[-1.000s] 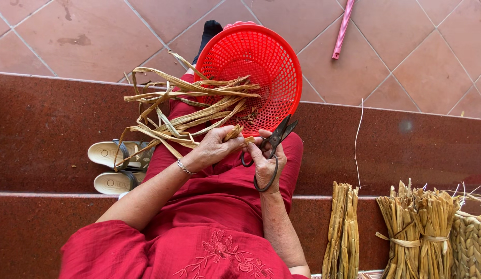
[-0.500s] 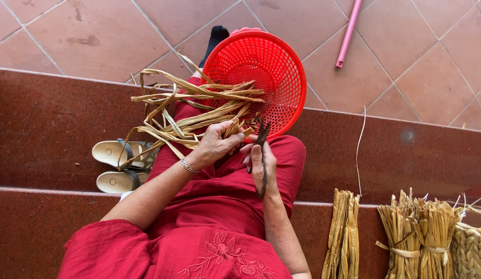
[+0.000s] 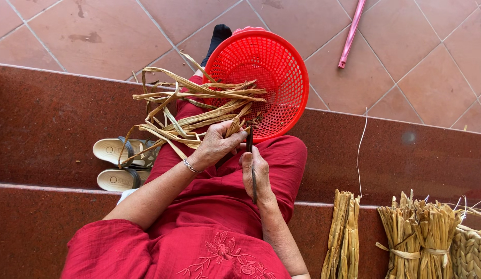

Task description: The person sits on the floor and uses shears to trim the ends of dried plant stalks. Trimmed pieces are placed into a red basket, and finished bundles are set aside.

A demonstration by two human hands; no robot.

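Observation:
My left hand [image 3: 215, 144] grips a bunch of dry straw-coloured leaf strips [image 3: 194, 106] that fan out to the left over my red-clothed lap. My right hand [image 3: 256, 173] is closed on a pair of dark scissors [image 3: 249, 142], whose tip meets the gathered ends of the strips just by my left thumb. A red plastic mesh basket [image 3: 289, 67] rests tilted against my knees, right behind both hands. A thin bracelet sits on my left wrist.
A pair of pale sandals [image 3: 119, 163] lies on the dark red stone step at left. Tied bundles of dried straw [image 3: 418, 235] and a loose sheaf [image 3: 344, 232] stand at right, beside a woven piece [image 3: 470, 253]. A pink tube [image 3: 350, 33] lies on the tiled floor.
The scissors have turned from lying flat and spread at the right to standing edge-on, their tip brought in against the strip ends. The view has shifted slightly.

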